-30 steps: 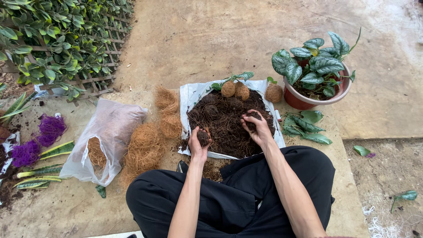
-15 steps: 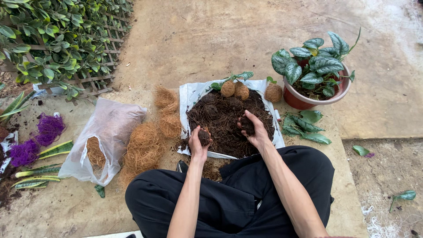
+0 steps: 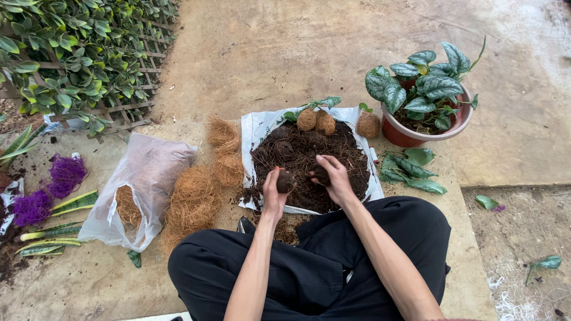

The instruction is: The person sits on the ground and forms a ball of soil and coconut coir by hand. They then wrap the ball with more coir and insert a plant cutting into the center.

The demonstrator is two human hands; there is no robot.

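Setting: outdoors, on a bare concrete floor [image 3: 285, 53], sandy brown and dusted with soil in places; a cracked edge runs along the right, with rougher ground beyond.

Far left: wooden lattice fence [image 3: 128, 113] overgrown with a green leafy hedge [image 3: 65, 53].

Left: purple fibre tufts [image 3: 50, 187] and long striped leaves [image 3: 56, 226] lying on soil-stained floor.

Left of centre: clear plastic bag [image 3: 140, 184], part-filled with brown coconut fibre; loose fibre clumps [image 3: 199, 190] just beside it on the right.

Centre: white plastic sheet [image 3: 256, 128] spread on the floor, carrying a heap of dark soil mix [image 3: 309, 154]. Fibre-wrapped balls [image 3: 315, 120] sit at its far edge, one more [image 3: 368, 125] just off the sheet to the right.

Far right: red-brown pot [image 3: 416, 137] holding a plant with silver-mottled leaves [image 3: 425, 77]. Cut leaves [image 3: 413, 169] lie near the pot.

Near: a person seated cross-legged in black trousers [image 3: 309, 273].

Left hand [image 3: 275, 193]: closed around a dark soil ball [image 3: 285, 181], held above the near edge of the sheet.

Right hand [image 3: 333, 178]: fingers curled, gripping a clump of soil [image 3: 321, 174] over the heap, just right of the ball.
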